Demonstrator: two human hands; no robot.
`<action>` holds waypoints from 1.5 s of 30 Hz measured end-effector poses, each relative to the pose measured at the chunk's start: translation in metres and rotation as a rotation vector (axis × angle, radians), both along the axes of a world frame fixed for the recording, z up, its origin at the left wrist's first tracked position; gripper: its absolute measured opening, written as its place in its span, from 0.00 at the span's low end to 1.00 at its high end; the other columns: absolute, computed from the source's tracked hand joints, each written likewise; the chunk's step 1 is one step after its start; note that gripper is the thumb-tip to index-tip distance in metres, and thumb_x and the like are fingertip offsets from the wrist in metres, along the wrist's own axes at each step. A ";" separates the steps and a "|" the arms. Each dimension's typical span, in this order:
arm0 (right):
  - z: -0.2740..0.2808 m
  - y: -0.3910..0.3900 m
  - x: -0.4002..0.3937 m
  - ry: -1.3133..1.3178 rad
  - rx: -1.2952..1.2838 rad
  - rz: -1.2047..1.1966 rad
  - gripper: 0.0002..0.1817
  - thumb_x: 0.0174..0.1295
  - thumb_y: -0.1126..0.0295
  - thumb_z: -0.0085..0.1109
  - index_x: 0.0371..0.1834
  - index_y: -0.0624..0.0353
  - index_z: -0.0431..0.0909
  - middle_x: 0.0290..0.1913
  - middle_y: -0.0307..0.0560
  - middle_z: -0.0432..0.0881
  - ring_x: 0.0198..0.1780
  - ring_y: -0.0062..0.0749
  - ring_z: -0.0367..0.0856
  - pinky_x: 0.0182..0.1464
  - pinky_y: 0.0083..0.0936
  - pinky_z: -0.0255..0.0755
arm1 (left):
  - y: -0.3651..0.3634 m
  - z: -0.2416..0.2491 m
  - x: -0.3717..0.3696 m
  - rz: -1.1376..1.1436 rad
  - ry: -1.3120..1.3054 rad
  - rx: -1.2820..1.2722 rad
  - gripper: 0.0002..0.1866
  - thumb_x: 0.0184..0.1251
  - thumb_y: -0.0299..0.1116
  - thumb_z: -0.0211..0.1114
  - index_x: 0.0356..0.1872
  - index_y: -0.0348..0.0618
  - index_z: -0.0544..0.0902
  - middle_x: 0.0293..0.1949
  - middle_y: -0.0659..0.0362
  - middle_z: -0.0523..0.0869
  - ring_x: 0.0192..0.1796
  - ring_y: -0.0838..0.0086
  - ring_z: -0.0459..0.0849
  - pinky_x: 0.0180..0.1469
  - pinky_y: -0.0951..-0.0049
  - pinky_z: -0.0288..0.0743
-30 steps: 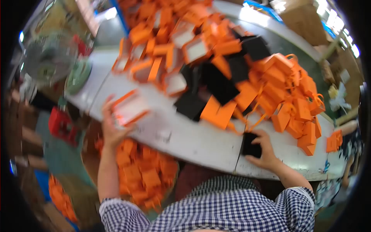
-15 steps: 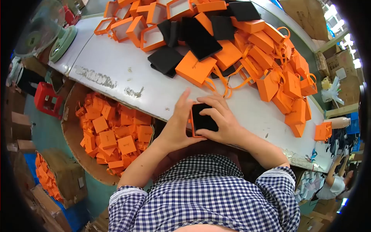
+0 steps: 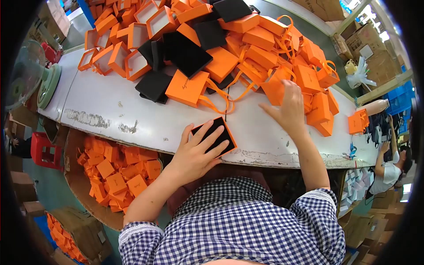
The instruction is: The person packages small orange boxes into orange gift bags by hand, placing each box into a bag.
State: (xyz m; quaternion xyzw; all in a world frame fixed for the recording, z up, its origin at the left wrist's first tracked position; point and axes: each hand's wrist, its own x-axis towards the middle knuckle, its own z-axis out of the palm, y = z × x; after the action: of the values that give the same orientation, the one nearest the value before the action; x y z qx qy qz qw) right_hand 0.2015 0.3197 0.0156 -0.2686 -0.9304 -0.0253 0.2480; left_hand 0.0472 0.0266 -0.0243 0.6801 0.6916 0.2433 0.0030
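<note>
My left hand (image 3: 196, 152) lies spread over a small orange box (image 3: 234, 143) with a black insert (image 3: 219, 139), at the near edge of the table. Its fingers reach across the black surface, apart from one another. Off to the right, my right hand (image 3: 289, 108) is raised with the thumb well away from the fingers and nothing in it. Its fingertips overlap an orange box (image 3: 273, 86) at the front of the heap. Between the hands and the heap lies a larger lettered orange box (image 3: 185, 88) with an orange ribbon (image 3: 214, 106).
The heap holds orange ribboned boxes (image 3: 309, 79), open orange trays (image 3: 137, 64) and black pads (image 3: 187, 53) on the white table (image 3: 95, 106). Below left, a round cardboard bin (image 3: 88, 203) contains orange boxes. A fan (image 3: 48, 86), a red stool (image 3: 46, 150) and another person (image 3: 391, 174) are farther out.
My right hand has left the small box and moved right, up to the heap. My left hand has shifted from the box's side to lie across its top. The view has turned slightly rightward.
</note>
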 end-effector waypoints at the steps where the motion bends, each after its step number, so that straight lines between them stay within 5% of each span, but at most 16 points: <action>1: -0.014 0.015 0.002 0.000 0.003 0.005 0.41 0.54 0.55 0.80 0.66 0.64 0.73 0.70 0.60 0.75 0.70 0.57 0.73 0.67 0.50 0.70 | 0.002 -0.001 0.001 -0.034 0.069 -0.029 0.32 0.64 0.47 0.76 0.69 0.57 0.81 0.79 0.54 0.71 0.83 0.51 0.61 0.79 0.34 0.49; 7: 0.003 0.039 0.019 0.174 0.144 0.061 0.28 0.66 0.68 0.70 0.67 0.67 0.74 0.59 0.58 0.85 0.60 0.50 0.84 0.65 0.39 0.75 | -0.010 -0.007 -0.002 -0.018 0.048 0.037 0.26 0.65 0.41 0.76 0.65 0.62 0.84 0.75 0.56 0.75 0.82 0.57 0.65 0.78 0.34 0.51; 10: 0.048 0.008 0.036 0.331 -0.261 0.152 0.25 0.71 0.67 0.66 0.67 0.67 0.75 0.59 0.58 0.85 0.60 0.44 0.85 0.64 0.33 0.76 | -0.027 0.000 -0.008 0.042 -0.012 -0.017 0.26 0.63 0.39 0.77 0.64 0.65 0.85 0.75 0.58 0.75 0.79 0.56 0.67 0.78 0.33 0.50; 12: 0.048 0.013 0.052 0.264 -1.275 0.475 0.24 0.75 0.63 0.64 0.66 0.68 0.77 0.58 0.56 0.85 0.60 0.38 0.85 0.63 0.30 0.76 | -0.033 0.002 -0.012 0.019 -0.045 -0.018 0.27 0.61 0.37 0.77 0.64 0.62 0.85 0.75 0.58 0.76 0.78 0.55 0.68 0.78 0.36 0.53; 15: 0.026 0.015 0.047 -0.229 -1.242 0.426 0.24 0.74 0.63 0.63 0.67 0.66 0.77 0.59 0.54 0.84 0.62 0.43 0.83 0.65 0.32 0.75 | -0.032 0.006 -0.014 0.019 -0.094 -0.013 0.28 0.60 0.37 0.78 0.64 0.53 0.85 0.74 0.58 0.77 0.77 0.55 0.70 0.77 0.41 0.56; 16: 0.021 0.012 0.046 -0.228 -1.247 0.423 0.24 0.74 0.63 0.63 0.67 0.66 0.77 0.59 0.54 0.84 0.62 0.43 0.83 0.65 0.32 0.75 | -0.032 0.007 -0.014 0.038 -0.135 -0.020 0.29 0.59 0.36 0.78 0.64 0.47 0.84 0.73 0.57 0.78 0.76 0.54 0.71 0.77 0.44 0.57; 18: 0.015 0.002 0.039 -0.303 -0.574 0.466 0.21 0.70 0.69 0.63 0.62 0.67 0.80 0.60 0.54 0.82 0.63 0.46 0.82 0.65 0.34 0.74 | -0.032 0.004 -0.016 0.026 -0.105 0.002 0.30 0.58 0.37 0.79 0.64 0.44 0.83 0.73 0.57 0.79 0.76 0.54 0.71 0.76 0.46 0.59; 22: 0.044 -0.038 0.009 -0.041 -0.654 0.603 0.16 0.64 0.71 0.64 0.54 0.66 0.82 0.59 0.56 0.82 0.64 0.50 0.81 0.66 0.39 0.73 | -0.029 -0.002 -0.021 0.022 -0.083 0.173 0.35 0.54 0.38 0.82 0.64 0.39 0.82 0.73 0.53 0.77 0.75 0.51 0.72 0.74 0.48 0.65; 27: 0.010 -0.060 -0.026 -0.438 -0.221 0.517 0.14 0.57 0.77 0.65 0.47 0.66 0.79 0.50 0.57 0.83 0.53 0.51 0.82 0.56 0.42 0.76 | -0.029 -0.011 -0.023 0.145 -0.205 0.218 0.41 0.47 0.36 0.86 0.65 0.33 0.79 0.72 0.42 0.71 0.74 0.44 0.71 0.74 0.49 0.70; 31: 0.002 -0.058 -0.020 0.150 -0.534 0.631 0.16 0.54 0.81 0.66 0.47 0.66 0.80 0.46 0.55 0.85 0.50 0.49 0.83 0.53 0.41 0.77 | -0.030 -0.015 -0.022 0.182 -0.274 0.243 0.44 0.48 0.37 0.86 0.64 0.26 0.75 0.72 0.41 0.70 0.74 0.42 0.71 0.75 0.49 0.69; 33: 0.017 -0.059 -0.003 0.463 -1.448 0.393 0.13 0.56 0.82 0.68 0.45 0.63 0.81 0.44 0.53 0.86 0.48 0.48 0.84 0.54 0.40 0.78 | -0.028 -0.010 -0.022 0.200 -0.174 0.263 0.44 0.46 0.40 0.87 0.63 0.29 0.76 0.71 0.42 0.72 0.72 0.45 0.73 0.73 0.52 0.71; 35: 0.025 -0.039 0.020 0.353 -1.390 0.374 0.14 0.58 0.75 0.74 0.45 0.61 0.80 0.51 0.55 0.85 0.57 0.50 0.83 0.60 0.42 0.77 | -0.029 -0.013 -0.022 0.215 -0.211 0.241 0.44 0.44 0.40 0.88 0.63 0.32 0.77 0.70 0.42 0.72 0.71 0.45 0.74 0.72 0.53 0.72; 38: 0.040 -0.023 0.054 -0.310 -0.389 0.692 0.26 0.48 0.62 0.84 0.39 0.59 0.73 0.74 0.58 0.72 0.70 0.52 0.73 0.70 0.45 0.71 | -0.027 -0.016 -0.023 0.220 -0.270 0.236 0.45 0.42 0.41 0.89 0.63 0.36 0.77 0.68 0.43 0.74 0.69 0.46 0.76 0.70 0.54 0.73; 41: 0.032 -0.026 0.065 -0.468 -0.503 0.443 0.30 0.43 0.61 0.87 0.33 0.56 0.68 0.77 0.58 0.70 0.71 0.55 0.74 0.70 0.45 0.72 | -0.024 -0.013 -0.023 0.190 -0.391 0.292 0.48 0.40 0.41 0.90 0.67 0.39 0.75 0.67 0.45 0.75 0.69 0.49 0.77 0.70 0.55 0.74; 43: 0.033 -0.026 0.062 -0.426 -0.677 0.442 0.32 0.40 0.60 0.89 0.31 0.55 0.67 0.77 0.58 0.70 0.71 0.56 0.75 0.69 0.45 0.73 | -0.019 -0.001 -0.017 0.087 -0.839 0.403 0.51 0.41 0.41 0.91 0.69 0.39 0.73 0.67 0.46 0.76 0.71 0.52 0.76 0.71 0.57 0.73; 45: 0.034 -0.026 0.054 -0.389 -0.854 0.453 0.34 0.38 0.60 0.90 0.30 0.54 0.65 0.77 0.59 0.70 0.71 0.57 0.75 0.69 0.45 0.74 | -0.013 0.020 -0.010 -0.033 -0.644 0.299 0.54 0.42 0.44 0.91 0.72 0.39 0.71 0.68 0.45 0.76 0.71 0.51 0.77 0.73 0.57 0.72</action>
State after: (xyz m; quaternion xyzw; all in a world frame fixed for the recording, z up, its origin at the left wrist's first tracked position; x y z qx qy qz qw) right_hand 0.2553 0.2932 0.0491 -0.1279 -0.9216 0.3613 -0.0621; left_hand 0.0372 0.0133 -0.0043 0.5726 0.6007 0.5436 0.1255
